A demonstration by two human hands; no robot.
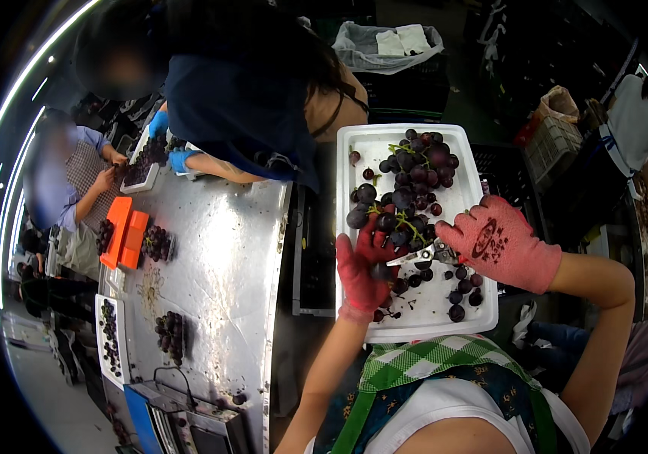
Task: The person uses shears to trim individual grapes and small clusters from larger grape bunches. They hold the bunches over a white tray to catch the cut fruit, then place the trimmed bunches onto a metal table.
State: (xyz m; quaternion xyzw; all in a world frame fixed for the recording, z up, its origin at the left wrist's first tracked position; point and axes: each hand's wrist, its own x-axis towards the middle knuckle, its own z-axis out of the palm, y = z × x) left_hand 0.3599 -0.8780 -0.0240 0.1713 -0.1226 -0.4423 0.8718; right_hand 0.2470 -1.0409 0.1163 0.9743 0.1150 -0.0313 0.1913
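Observation:
A white foam tray (352, 136) lies in front of me with a bunch of dark grapes (417, 170) on green stems and several loose grapes. My left hand (366, 269), in a red glove, is under the lower end of the bunch, its fingers among the grapes. My right hand (494, 244), in a pinkish-red glove, is closed around small metal snips (423, 255) whose blades point left, just below the green stems. Loose grapes (456, 312) lie on the tray below the snips. Whether the left fingers grip the bunch firmly is partly hidden.
A metal table (216, 244) on the left bears an orange scale (125, 232), grape packs (170, 337) and a narrow white tray (125, 340). Two people handle grapes beyond it, one in blue gloves. A lined crate (389, 68) stands behind the tray; another person is at far right.

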